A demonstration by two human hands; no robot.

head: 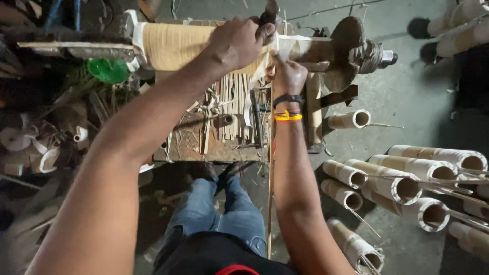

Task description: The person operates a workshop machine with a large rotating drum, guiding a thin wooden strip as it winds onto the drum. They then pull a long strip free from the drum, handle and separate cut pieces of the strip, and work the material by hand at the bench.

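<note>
While the left hand (235, 45) closed its fingers over the tan wound roll of thin strip (175, 46), the right hand (288, 76) pinched the pale, flexible strip (261, 69) just beside them, seemingly light, springy, best gripped near its edge.

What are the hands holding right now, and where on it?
Left hand grips a dark tool by its lower end, over the wound roll. Right hand pinches the pale strip beside the roll.
</note>
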